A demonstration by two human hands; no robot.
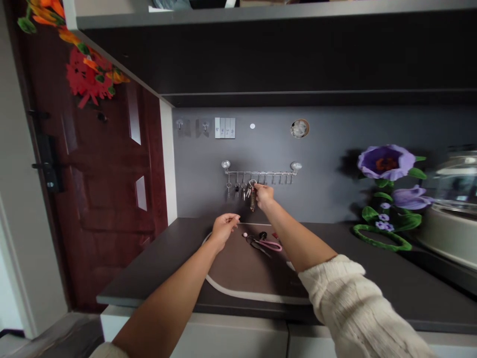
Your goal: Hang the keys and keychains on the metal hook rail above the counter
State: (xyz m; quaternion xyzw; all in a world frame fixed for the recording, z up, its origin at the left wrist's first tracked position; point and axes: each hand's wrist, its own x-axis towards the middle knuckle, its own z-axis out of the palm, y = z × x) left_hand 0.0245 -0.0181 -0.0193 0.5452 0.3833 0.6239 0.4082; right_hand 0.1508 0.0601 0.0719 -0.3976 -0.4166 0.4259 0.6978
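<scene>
My right hand (265, 195) is closed in a pinch at the ring of a key bunch (249, 190), which has a brown tag (253, 200) hanging from it. The ring is up against the metal hook rail (261, 173); whether it sits on a hook I cannot tell. Left of it, several key rings hang on hooks, one with a dark-headed key (237, 190). Lower down, my left hand (224, 228) hovers above the brown mat (238, 273), thumb and fingers together with nothing visible in them. Another key bunch with a pink strap (271, 245) lies on the mat, partly beside my right forearm.
A dark shelf (279, 54) overhangs the counter (149, 263). Purple knitted-looking flowers (386, 161) and a pale appliance with a clear top (454, 223) stand at right. Labels (225, 128) and clear hooks (204, 126) are on the wall. A red-brown door (112, 209) is at left.
</scene>
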